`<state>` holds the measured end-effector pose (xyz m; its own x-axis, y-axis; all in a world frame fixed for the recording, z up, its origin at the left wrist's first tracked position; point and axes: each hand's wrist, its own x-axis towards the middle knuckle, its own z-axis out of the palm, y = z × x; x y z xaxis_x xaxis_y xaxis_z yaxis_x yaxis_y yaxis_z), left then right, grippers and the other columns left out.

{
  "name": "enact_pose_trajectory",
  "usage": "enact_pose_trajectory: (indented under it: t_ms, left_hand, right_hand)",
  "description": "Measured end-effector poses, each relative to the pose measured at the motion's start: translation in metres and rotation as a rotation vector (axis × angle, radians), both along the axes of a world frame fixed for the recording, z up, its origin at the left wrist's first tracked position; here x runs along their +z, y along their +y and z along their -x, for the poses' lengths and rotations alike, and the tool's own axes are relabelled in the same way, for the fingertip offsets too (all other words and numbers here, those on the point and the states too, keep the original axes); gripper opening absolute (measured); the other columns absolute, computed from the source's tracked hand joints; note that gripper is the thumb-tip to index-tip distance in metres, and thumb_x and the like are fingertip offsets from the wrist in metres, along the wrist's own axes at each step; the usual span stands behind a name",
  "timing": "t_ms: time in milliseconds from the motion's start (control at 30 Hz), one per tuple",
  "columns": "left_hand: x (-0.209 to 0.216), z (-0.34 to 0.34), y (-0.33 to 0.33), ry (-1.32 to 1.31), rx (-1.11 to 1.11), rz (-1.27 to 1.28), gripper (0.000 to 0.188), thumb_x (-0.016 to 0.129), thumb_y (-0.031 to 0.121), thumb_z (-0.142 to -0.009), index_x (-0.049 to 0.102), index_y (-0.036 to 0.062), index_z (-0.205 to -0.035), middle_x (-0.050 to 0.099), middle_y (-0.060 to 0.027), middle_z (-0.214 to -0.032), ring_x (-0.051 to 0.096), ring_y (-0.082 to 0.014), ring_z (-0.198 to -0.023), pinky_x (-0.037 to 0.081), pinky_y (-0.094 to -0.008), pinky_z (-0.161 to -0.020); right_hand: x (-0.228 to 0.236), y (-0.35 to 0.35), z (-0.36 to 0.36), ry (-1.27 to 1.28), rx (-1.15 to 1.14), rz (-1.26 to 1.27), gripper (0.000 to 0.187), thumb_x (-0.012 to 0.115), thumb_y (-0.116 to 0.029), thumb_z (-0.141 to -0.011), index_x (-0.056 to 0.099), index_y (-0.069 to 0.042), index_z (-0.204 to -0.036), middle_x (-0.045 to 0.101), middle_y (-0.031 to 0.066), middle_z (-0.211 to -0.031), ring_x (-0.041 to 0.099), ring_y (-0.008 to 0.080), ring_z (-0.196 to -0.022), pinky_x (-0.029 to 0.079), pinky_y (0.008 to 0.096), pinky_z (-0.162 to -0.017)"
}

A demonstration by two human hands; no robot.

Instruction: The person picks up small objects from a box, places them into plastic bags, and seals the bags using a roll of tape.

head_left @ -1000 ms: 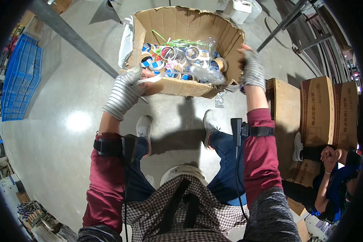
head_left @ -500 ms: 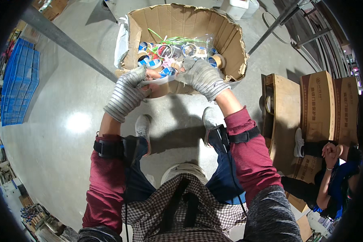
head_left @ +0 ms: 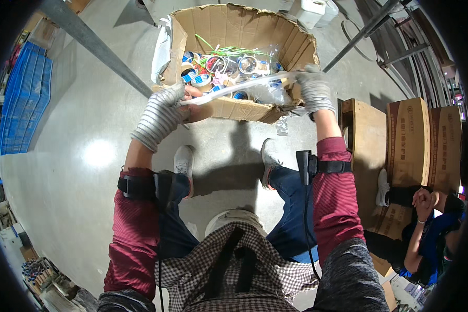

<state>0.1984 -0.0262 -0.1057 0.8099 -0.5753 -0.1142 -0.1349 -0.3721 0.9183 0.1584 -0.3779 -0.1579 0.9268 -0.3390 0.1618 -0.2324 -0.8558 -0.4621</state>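
Observation:
A whitish translucent strip, like tape or plastic film, is drawn tight between my two hands over the near side of a torn cardboard box. My left hand, in a grey striped glove with bare fingertips, pinches its left end by the box's near left corner. The other end is in my right hand, gloved too, closed and slightly blurred at the box's right rim. Inside the cardboard box lie several used tape rolls, green straps and crumpled clear plastic.
Grey metal bars slant in beside the box on both sides. Blue crates stand at far left. To the right are a wooden pallet and upright brown cartons, with a seated person close by. White jugs stand behind the box.
My right hand has moved right, away from my left hand, pulling the strip out long between them. My left hand has stayed nearly in place.

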Motion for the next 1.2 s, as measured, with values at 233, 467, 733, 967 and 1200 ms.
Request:
enact_pose_trajectory:
  t_ms: [233, 467, 733, 967, 1200]
  left_hand:
    - [0.004, -0.002, 0.007, 0.022, 0.085, -0.059, 0.019, 0.064, 0.002, -0.076, 0.063, 0.0037, -0.095, 0.060, -0.0004, -0.082, 0.054, -0.0066, -0.070, 0.047, -0.0219, -0.062]
    - [-0.004, -0.006, 0.014, 0.201, 0.073, 0.121, 0.013, 0.065, 0.002, -0.077, 0.064, 0.0035, -0.090, 0.060, 0.0002, -0.082, 0.054, -0.0069, -0.071, 0.049, -0.0232, -0.063]
    - [-0.010, -0.003, 0.003, -0.071, 0.031, -0.008, 0.015, 0.064, -0.001, -0.076, 0.065, 0.0043, -0.090, 0.059, 0.0020, -0.078, 0.050, -0.0062, -0.068, 0.046, -0.0217, -0.061]
    - [-0.007, -0.003, 0.007, -0.183, 0.046, -0.058, 0.017, 0.063, -0.002, -0.075, 0.065, 0.0049, -0.090, 0.058, 0.0029, -0.076, 0.050, -0.0049, -0.068, 0.046, -0.0207, -0.061]
    - [-0.003, 0.000, -0.009, -0.072, 0.024, 0.059, 0.018, 0.065, 0.000, -0.075, 0.065, 0.0057, -0.092, 0.058, 0.0031, -0.076, 0.051, -0.0051, -0.068, 0.046, -0.0211, -0.061]
  right_hand:
    - [0.014, -0.054, 0.018, 0.069, -0.468, -0.038, 0.032, 0.057, -0.029, -0.073, 0.064, -0.006, -0.095, 0.065, 0.0139, -0.089, 0.061, 0.0281, -0.082, 0.045, 0.0366, -0.074]
    - [0.029, -0.017, 0.008, -0.368, -0.658, -0.544, 0.032, 0.056, -0.012, -0.075, 0.058, -0.005, -0.107, 0.062, 0.0096, -0.086, 0.058, 0.0156, -0.074, 0.045, 0.0279, -0.068]
    - [0.049, -0.013, -0.001, -0.624, -0.532, -0.786, 0.022, 0.063, -0.024, -0.076, 0.064, -0.008, -0.090, 0.055, 0.0026, -0.080, 0.047, 0.0129, -0.070, 0.036, 0.0260, -0.065]
    - [0.045, -0.009, -0.004, -0.518, -0.828, -0.944, 0.022, 0.058, -0.027, -0.078, 0.061, -0.009, -0.090, 0.055, 0.0044, -0.080, 0.046, 0.0171, -0.074, 0.039, 0.0349, -0.072]
    - [0.029, 0.045, -0.011, -0.307, 0.325, -0.450, 0.025, 0.052, -0.022, -0.082, 0.062, -0.007, -0.099, 0.060, 0.0154, -0.100, 0.057, 0.0264, -0.090, 0.044, 0.0316, -0.081]
